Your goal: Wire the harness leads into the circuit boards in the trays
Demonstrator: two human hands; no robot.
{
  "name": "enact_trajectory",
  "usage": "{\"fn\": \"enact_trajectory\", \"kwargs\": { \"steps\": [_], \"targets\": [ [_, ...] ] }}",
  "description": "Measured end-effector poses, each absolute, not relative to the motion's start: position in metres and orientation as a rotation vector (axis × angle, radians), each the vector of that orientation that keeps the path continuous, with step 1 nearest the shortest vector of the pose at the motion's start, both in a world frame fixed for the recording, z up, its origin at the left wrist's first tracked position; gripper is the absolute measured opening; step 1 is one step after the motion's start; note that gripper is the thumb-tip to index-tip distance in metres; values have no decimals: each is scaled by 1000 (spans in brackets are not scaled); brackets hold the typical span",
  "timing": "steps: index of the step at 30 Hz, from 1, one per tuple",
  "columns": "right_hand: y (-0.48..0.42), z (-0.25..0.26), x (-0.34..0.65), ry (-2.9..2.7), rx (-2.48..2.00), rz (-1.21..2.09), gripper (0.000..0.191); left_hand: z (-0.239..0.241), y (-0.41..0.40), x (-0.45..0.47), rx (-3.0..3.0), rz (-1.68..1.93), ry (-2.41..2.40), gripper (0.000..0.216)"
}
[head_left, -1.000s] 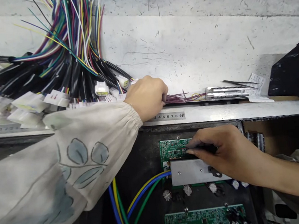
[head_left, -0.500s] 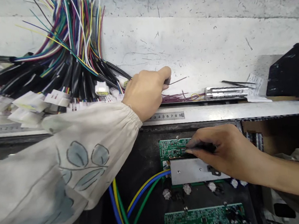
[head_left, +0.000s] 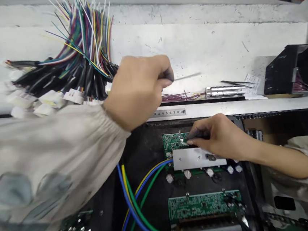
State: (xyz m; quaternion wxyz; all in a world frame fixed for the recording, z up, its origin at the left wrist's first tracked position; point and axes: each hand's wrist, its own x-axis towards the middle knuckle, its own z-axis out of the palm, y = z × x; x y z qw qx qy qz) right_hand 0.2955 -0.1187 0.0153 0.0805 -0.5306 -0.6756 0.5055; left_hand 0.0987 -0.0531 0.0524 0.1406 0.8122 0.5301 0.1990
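Note:
My left hand (head_left: pixel 140 84) is raised over the ledge, thumb and forefinger pinched on a thin wire (head_left: pixel 190 76) that sticks out to the right. My right hand (head_left: pixel 215 135) bends over the upper green circuit board (head_left: pixel 172 140), its thumb and forefinger closed at the board's surface. Whatever those fingertips hold, if anything, is hidden. Just below them a grey metal heat sink (head_left: pixel 189 158) lies across the same board. Blue, yellow and green cables (head_left: pixel 142 180) run to its left end.
A second green board (head_left: pixel 195 206) lies nearer me. A bundle of multicoloured wire harnesses (head_left: pixel 82 53) with white connectors sits back left. Loose purple wires (head_left: pixel 175 96), tweezers (head_left: pixel 236 83) and a black bin (head_left: pixel 280 70) are along the ledge. A ruler strip (head_left: pixel 170 113) marks its edge.
My left hand has lifted off the ledge with the thin wire in its pinch, and its sleeve has come nearer. My right hand stays at the upper board. The view has shifted slightly.

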Motion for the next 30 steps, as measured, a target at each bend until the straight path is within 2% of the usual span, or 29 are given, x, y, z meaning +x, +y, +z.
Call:
{"fn": "enact_trajectory", "kwargs": {
  "steps": [4, 8, 14, 19, 25, 30],
  "targets": [
    [-118, 15, 296, -2108, -1561, 1339, 5, 66, -103, 93, 2494, 360, 1448, 15],
    [-120, 18, 295, -2151, -1543, 1277, 5, 41, -129, 98, 2296, 221, 1265, 14],
    [-119, 15, 297, -2177, -1463, 1297, 4, 11, -119, 109, 2237, 161, 1134, 17],
    [-112, 11, 301, -2274, -1290, 1354, 5, 10, -118, 108, 2242, 177, 1086, 20],
    [-108, 9, 304, -2424, -975, 1152, 10, 11, -122, 106, 2246, 164, 1059, 26],
    [-103, 10, 303, -2436, -931, 1233, 8, 13, -120, 105, 2251, 125, 1059, 28]
  ]
}}
